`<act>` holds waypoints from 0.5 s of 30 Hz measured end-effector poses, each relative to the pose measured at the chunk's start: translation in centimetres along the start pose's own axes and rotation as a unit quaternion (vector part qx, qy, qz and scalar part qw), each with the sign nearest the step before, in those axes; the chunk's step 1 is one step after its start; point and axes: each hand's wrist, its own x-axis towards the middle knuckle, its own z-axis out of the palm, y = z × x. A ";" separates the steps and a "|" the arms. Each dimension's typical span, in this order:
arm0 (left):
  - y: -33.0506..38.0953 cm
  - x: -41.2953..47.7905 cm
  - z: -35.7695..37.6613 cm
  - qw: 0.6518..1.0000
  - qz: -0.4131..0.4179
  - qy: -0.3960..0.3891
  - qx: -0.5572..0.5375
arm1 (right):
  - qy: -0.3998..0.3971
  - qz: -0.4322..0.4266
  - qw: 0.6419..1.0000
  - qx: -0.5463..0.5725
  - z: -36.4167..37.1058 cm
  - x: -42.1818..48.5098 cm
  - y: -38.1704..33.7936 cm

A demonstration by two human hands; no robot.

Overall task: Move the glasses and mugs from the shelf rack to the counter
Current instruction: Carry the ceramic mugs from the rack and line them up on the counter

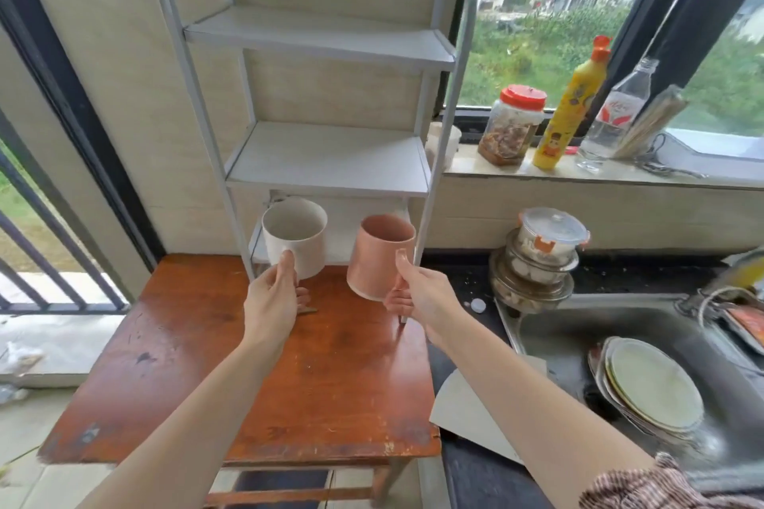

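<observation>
My left hand [273, 300] grips a white mug [294, 236] and holds it in the air just in front of the lowest shelf of the grey shelf rack [330, 161]. My right hand [417, 293] grips a pink mug [380, 256], tilted, in front of the rack's right front leg. The rack stands on a worn red-brown wooden table [206, 376]. Its upper two shelves hold nothing. The black counter [459, 281] lies to the right of the table.
A steel sink [578, 335] with stacked plates [653, 388] sits at the right. Stacked lidded containers [537, 256] stand on the counter behind it. A jar [512, 124], a yellow bottle [566, 112] and a clear bottle [612, 116] line the windowsill. A grey board [467, 413] lies by the table's edge.
</observation>
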 end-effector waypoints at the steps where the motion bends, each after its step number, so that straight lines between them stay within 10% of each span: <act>1: 0.0 -0.7 0.2 1.000 0.002 0.002 -0.004 | -0.006 -0.005 1.000 -0.003 -0.7 -0.8 0.0; 15: -2.0 -21.8 11.9 0.986 0.021 -0.148 0.069 | 0.070 0.002 0.998 0.007 -24.3 -17.2 6.7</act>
